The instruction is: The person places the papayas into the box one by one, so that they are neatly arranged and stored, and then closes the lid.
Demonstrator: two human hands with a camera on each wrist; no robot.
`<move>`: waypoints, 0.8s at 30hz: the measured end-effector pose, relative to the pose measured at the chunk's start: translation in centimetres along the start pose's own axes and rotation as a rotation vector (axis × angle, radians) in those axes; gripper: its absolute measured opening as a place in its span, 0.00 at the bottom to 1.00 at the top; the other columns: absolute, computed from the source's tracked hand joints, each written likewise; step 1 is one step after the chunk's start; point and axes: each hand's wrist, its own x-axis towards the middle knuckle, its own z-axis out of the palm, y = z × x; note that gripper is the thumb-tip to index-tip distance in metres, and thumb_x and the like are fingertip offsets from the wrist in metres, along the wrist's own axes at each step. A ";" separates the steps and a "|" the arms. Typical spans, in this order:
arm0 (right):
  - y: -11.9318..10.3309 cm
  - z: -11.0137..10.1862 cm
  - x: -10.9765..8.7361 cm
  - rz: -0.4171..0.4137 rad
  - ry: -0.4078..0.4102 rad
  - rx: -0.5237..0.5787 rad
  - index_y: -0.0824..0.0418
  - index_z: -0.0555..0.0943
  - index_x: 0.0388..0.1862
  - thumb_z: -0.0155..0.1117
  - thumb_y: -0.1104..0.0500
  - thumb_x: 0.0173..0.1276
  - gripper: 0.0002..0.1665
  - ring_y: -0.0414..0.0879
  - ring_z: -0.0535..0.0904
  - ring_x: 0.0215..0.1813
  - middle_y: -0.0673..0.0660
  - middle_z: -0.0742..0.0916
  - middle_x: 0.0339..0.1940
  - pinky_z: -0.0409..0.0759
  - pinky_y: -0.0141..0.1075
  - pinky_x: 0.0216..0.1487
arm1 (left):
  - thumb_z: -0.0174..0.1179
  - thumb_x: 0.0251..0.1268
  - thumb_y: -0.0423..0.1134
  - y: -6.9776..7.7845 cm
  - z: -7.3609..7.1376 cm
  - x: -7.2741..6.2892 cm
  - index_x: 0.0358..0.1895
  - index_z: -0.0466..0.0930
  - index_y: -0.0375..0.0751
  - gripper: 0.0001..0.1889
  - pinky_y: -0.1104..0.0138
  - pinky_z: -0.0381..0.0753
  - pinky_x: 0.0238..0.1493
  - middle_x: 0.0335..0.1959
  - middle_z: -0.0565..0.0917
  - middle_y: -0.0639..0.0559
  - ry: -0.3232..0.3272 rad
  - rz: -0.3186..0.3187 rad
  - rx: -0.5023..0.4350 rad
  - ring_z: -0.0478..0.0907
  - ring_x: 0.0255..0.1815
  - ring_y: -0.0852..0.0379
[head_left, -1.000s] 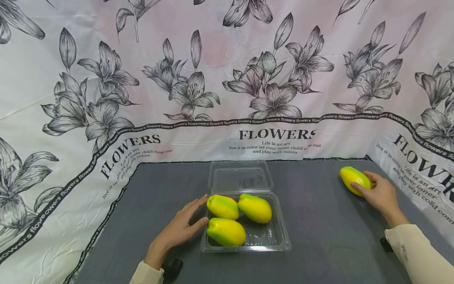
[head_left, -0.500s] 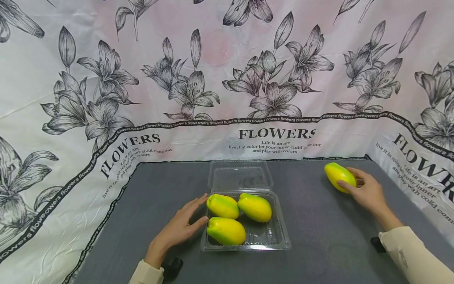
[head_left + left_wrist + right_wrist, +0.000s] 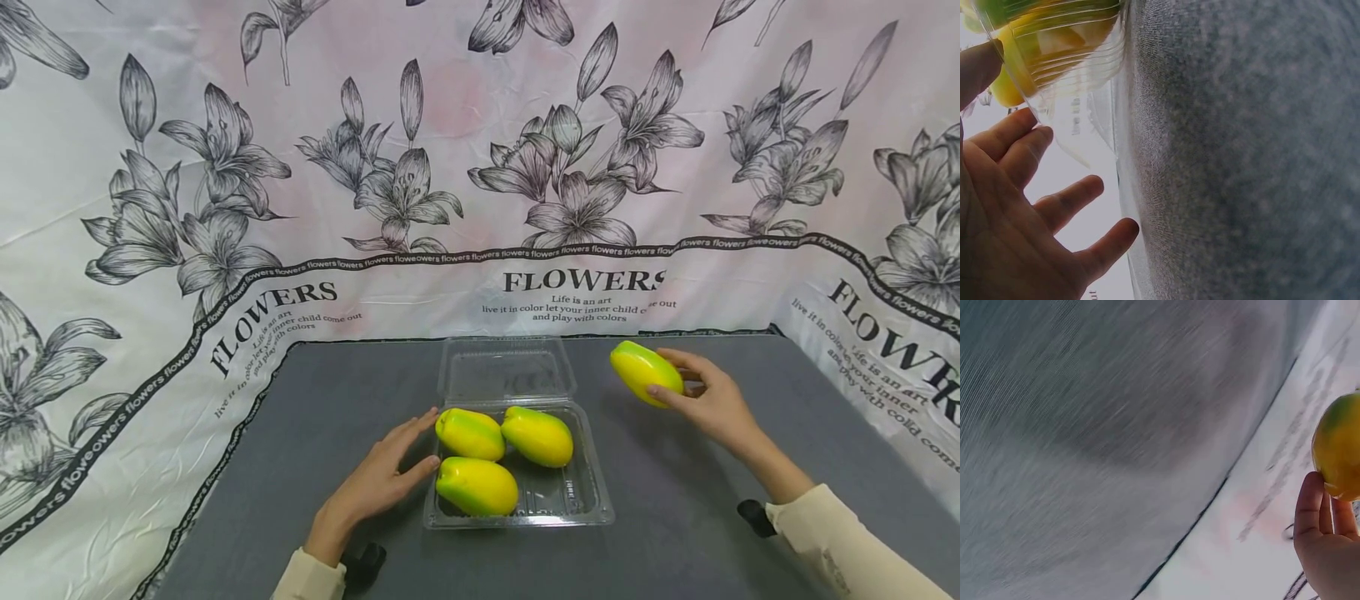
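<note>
My right hand grips an oval yellow-green fruit, its thumb on the near side and its fingers behind. In the right wrist view the fruit is held at the fingertips, above the grey table. Three similar fruits lie in a clear plastic clamshell box: one at back left, one at back right, one at front left. Spread fingers of my left hand rest at the box's left side. Its thumb is right at the rim in the left wrist view.
The box's transparent lid lies folded back toward the rear edge of the grey table. A white cloth printed with flowers and lettering hangs behind and along both sides.
My right hand has carried the fruit leftward from the table's right side toward the box. My left hand and the three fruits in the box have stayed put.
</note>
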 end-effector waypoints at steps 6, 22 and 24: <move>-2.6 1.5 -0.7 -0.065 -0.035 0.072 0.54 0.74 0.73 0.72 0.51 0.69 0.35 0.30 0.77 0.50 0.59 0.83 0.62 0.79 0.25 0.46 | 0.56 0.75 0.57 -0.1 0.1 -0.1 0.82 0.55 0.62 0.36 0.26 0.50 0.72 0.82 0.60 0.54 0.013 -0.011 0.012 0.53 0.83 0.36; -6.6 4.7 -3.2 -0.159 -0.209 0.257 0.50 0.76 0.70 0.74 0.56 0.67 0.33 0.41 0.81 0.52 0.52 0.84 0.60 0.83 0.34 0.51 | 0.57 0.74 0.59 0.0 0.0 -0.1 0.82 0.55 0.65 0.37 0.26 0.47 0.73 0.82 0.59 0.58 -0.001 -0.035 -0.005 0.51 0.84 0.39; -6.8 5.2 -3.5 -0.190 -0.228 0.278 0.49 0.77 0.69 0.74 0.57 0.66 0.33 0.40 0.81 0.52 0.51 0.84 0.61 0.83 0.35 0.50 | 0.57 0.74 0.58 0.1 0.0 -0.1 0.81 0.55 0.65 0.37 0.26 0.48 0.72 0.82 0.59 0.58 0.002 -0.028 -0.003 0.52 0.84 0.39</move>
